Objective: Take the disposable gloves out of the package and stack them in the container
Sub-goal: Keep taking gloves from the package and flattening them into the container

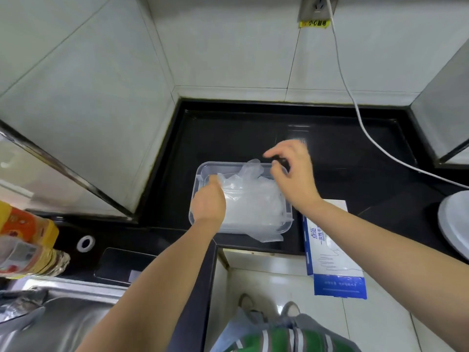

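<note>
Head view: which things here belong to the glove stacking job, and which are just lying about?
In the job:
clear container
disposable gloves in it, some hanging over the near rim
blue and white glove box
left hand pressing the gloves
right hand above the far rim

Lying about:
white cable
sink
orange packets
white lid

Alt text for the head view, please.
Both hands work over a clear container of thin gloves on a black counter: left hand pressing them, right hand above. A blue glove box lies right.
</note>
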### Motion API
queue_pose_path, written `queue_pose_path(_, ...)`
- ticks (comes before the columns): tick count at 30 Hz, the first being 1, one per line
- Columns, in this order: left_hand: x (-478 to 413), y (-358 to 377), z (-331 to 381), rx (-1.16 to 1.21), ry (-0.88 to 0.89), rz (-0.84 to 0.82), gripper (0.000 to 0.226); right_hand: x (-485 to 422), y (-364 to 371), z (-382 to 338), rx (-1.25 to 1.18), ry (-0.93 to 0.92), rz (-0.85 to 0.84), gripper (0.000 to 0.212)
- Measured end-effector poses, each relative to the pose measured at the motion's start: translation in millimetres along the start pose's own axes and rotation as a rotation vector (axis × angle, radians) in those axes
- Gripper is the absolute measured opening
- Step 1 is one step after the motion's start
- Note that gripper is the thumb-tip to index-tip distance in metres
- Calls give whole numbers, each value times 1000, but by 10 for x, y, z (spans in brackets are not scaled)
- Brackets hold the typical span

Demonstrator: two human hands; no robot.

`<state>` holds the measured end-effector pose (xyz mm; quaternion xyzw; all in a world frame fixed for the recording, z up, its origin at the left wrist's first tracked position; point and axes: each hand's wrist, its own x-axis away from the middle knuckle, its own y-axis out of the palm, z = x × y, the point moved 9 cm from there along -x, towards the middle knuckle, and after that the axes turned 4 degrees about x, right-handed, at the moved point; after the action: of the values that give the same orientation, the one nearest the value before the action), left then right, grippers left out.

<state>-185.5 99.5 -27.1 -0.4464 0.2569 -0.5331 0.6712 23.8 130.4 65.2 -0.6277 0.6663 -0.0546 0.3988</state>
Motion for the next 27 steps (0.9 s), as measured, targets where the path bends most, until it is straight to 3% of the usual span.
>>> queue_pose_path(1, -13, 18, 12, -41, 8, -17, 33, 25, 158, -135, -8, -93, -86, 25)
queue_pose_path(3, -49, 50, 0, -106, 16, -12, 38, 158, 553, -208, 11, -82, -356, 24)
queue_pose_path(6, -79, 148, -16, -144, 33, -63, 43, 489, 1070, 173, 282, 151, -774, 36)
queue_pose_path(9, -110, 226, -14, -170, 71, -50, 50, 787, 1254, 496, 390, 342, -989, 53)
queue_pose_path(12, -93, 171, 208, -165, 285, 104, 49, 851, 1379, 566, 379, 377, -1031, 60)
queue_pose_path(15, -51, 365, 478, -107, 468, -23, 31, 829, 1439, 573, 355, 404, -1043, 57)
queue_pose_path(18, -142, 775, 268, -87, 255, -322, 26, 856, 1478, 623, 307, 474, -1062, 50)
queue_pose_path(21, -204, 1058, -49, -98, 83, -509, 55, 898, 1479, 724, 279, 548, -1057, 52)
queue_pose_path(27, -310, 1159, -287, 42, -65, -586, 106, 880, 1419, 750, 128, 662, -1036, 56)
